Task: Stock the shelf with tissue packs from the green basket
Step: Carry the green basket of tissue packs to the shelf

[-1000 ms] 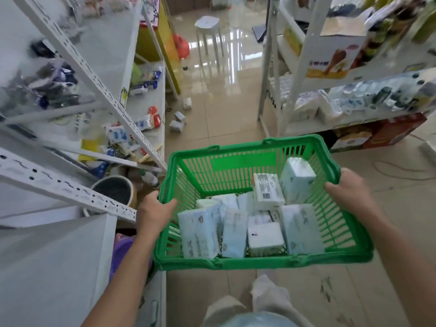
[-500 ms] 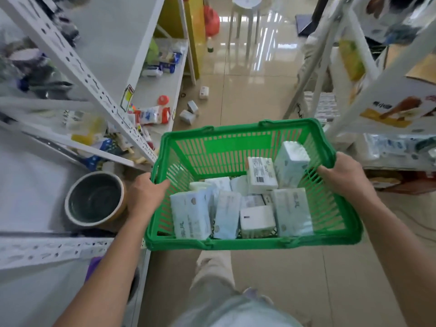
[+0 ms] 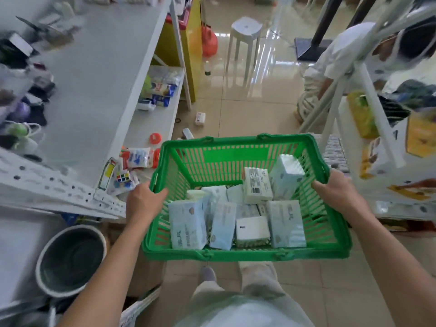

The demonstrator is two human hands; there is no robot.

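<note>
Green basket (image 3: pixel 245 159), about nine tissue packs (image 3: pixel 286 223), two hands gripping

One head view, looking steeply down

You look forward and down, close over the green basket (image 3: pixel 245 147) at frame centre.

A bright green basket (image 3: pixel 238 161) with slotted walls sits between the hands, full of pale blue and white tissue packs (image 3: pixel 187 224). Left of the left hand (image 3: pixel 141 201), a white shelf (image 3: pixel 94 90); beyond, a white stool (image 3: pixel 246 27)
</note>
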